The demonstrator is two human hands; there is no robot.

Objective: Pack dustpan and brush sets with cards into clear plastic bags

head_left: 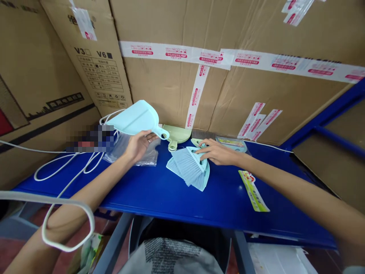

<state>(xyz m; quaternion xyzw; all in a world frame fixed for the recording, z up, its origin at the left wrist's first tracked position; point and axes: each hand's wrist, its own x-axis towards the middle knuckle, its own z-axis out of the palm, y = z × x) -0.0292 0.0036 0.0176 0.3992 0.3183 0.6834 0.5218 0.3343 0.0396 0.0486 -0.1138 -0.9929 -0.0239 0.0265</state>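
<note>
My left hand (139, 145) is closed on a light-blue dustpan (135, 118), gripping it near its ring-ended handle and holding it above the table's back left. My right hand (218, 152) has its fingers curled on the top of a light-blue hand brush (186, 164), whose bristles point toward the front left. Under this brush lies another light-blue piece, mostly covered; I cannot tell its kind. Pale-green dustpans (178, 134) lie behind, against the cardboard. A green handle and grey bristles show partly behind my right hand.
Clear plastic bags (146, 156) lie under my left hand. A printed card (253, 192) lies on the blue table (159, 194), right of the brush. A packaged item (232, 144) sits behind my right wrist. White cable (67, 205) loops at the left. Cardboard (162, 83) walls the back.
</note>
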